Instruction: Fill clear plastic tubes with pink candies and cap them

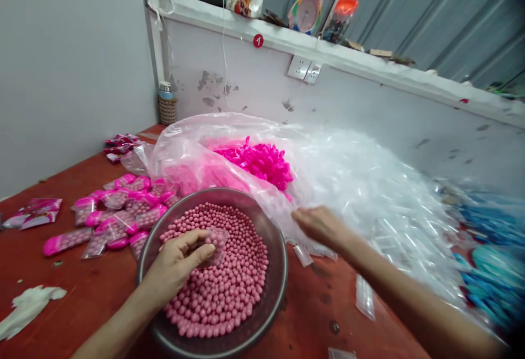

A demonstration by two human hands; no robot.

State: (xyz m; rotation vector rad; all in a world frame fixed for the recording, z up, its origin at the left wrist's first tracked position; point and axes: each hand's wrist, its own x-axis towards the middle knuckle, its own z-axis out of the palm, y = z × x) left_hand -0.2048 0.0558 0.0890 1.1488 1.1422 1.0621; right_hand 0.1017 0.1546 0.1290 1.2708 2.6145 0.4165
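A small clear plastic box (pixel 217 245) filled with pink beads is held between the thumb and fingers of my left hand (pixel 180 258). Below it a dark metal bowl (pixel 280 271) contains many loose pink beads (pixel 233 288). My right hand (pixel 318 225) is slightly blurred, fingers curled together, beside the open edge of a large clear plastic bag (pixel 268 206). Whatever its fingers may hold is hidden. Bright pink plastic caps (pixel 262 165) lie heaped in that bag, just beyond my right hand.
Filled clear boxes with pink caps (pixel 118 211) are piled left of the bowl. Empty clear boxes (pixel 369 200) form a large heap at right, near blue items (pixel 492 271). Pink packets (pixel 36 212) and a crumpled white tissue (pixel 30 307) lie on the red table (pixel 328 299).
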